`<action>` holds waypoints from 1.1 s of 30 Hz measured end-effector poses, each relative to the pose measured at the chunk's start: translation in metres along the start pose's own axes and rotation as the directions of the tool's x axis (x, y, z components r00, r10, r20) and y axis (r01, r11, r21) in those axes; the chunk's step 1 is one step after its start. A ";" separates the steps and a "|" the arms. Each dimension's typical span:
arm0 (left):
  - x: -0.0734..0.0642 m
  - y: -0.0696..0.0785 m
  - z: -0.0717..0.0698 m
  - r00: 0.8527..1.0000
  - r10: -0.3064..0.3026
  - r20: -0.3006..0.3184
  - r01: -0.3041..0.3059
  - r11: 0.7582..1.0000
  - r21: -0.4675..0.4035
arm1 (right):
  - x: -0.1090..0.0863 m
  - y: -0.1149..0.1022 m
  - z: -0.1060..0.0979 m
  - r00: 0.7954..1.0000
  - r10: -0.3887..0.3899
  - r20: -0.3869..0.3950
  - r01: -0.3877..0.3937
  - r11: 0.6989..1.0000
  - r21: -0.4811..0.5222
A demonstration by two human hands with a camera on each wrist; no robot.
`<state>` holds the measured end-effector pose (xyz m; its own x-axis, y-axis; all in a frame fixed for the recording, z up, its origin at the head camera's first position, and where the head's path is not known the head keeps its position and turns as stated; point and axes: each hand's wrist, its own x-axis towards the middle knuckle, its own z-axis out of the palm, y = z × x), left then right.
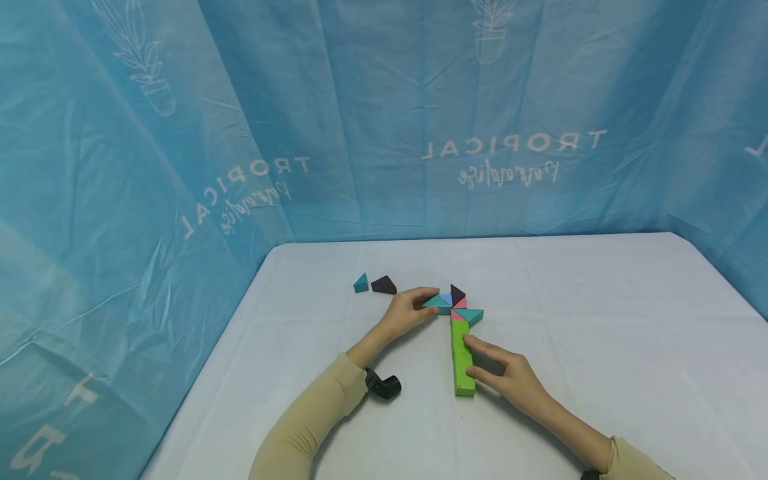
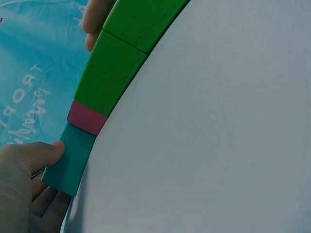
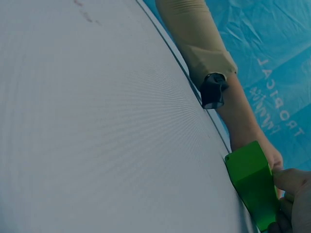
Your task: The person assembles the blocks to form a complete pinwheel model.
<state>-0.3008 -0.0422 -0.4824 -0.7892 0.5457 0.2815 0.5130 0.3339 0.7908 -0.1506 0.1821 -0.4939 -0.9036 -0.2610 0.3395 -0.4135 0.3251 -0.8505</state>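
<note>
A pinwheel of triangular blocks lies on the table, joined to a strip of green blocks (image 1: 462, 363). My left hand (image 1: 408, 312) pinches the teal triangular block (image 1: 439, 309) at the pinwheel's left, thumb on its near side and fingers round the far side. Beside it are a light blue block (image 1: 445, 298), a dark triangular block (image 1: 458, 295) and pink blocks (image 1: 460, 303). Another teal triangular block (image 1: 472, 315) points right. My right hand (image 1: 510, 377) touches the strip's right side with thumb and forefinger extended. A seam between two green blocks shows in the left wrist view.
At the back left lie a small teal block (image 1: 361, 284) and a dark angular block (image 1: 384, 285). A white cloth covers the table (image 1: 600, 333). Blue printed curtains (image 1: 372, 120) hang behind and at the sides. A black wrist camera (image 1: 384, 385) sits at the left sleeve.
</note>
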 end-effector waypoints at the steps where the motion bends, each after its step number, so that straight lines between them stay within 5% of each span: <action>1: 0.000 0.001 -0.002 1.000 0.000 -0.001 0.000 1.000 -0.011 | 0.000 0.000 0.000 1.000 -0.001 0.000 0.001 1.000 0.001; 8: 0.005 0.010 -0.030 0.998 0.028 -0.063 -0.032 0.998 -0.053 | 0.001 0.000 -0.001 1.000 0.004 -0.004 -0.004 1.000 0.000; 12: 0.001 0.023 -0.059 0.986 0.016 -0.166 -0.020 1.000 -0.021 | 0.001 -0.001 -0.001 1.000 0.013 -0.001 -0.013 1.000 0.002; 18: 0.001 -0.008 -0.092 0.919 0.020 -0.394 -0.028 1.000 -0.015 | 0.000 -0.001 -0.001 1.000 0.009 -0.004 -0.009 1.000 0.027; 20: -0.001 -0.019 -0.097 0.892 0.005 -0.452 -0.012 1.000 -0.013 | 0.000 0.000 -0.001 1.000 0.007 -0.006 -0.007 1.000 0.029; 23: -0.007 -0.029 -0.101 0.873 -0.039 -0.486 0.035 0.999 -0.018 | 0.000 0.000 -0.001 1.000 0.003 -0.004 -0.003 1.000 0.019; 29: -0.017 -0.046 -0.098 0.867 -0.140 -0.477 0.159 0.987 -0.001 | 0.000 0.000 0.000 1.000 0.010 -0.001 -0.010 1.000 0.009; 33: -0.018 -0.054 -0.093 0.866 -0.152 -0.477 0.188 0.982 0.028 | 0.000 -0.009 0.001 1.000 0.010 -0.005 -0.010 1.000 0.006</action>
<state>-0.3453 -0.1418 -0.4797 -0.9223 0.0555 0.3825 0.3648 0.4516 0.8142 -0.1470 0.1786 -0.4867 -0.9081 -0.2535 0.3332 -0.4041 0.3226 -0.8559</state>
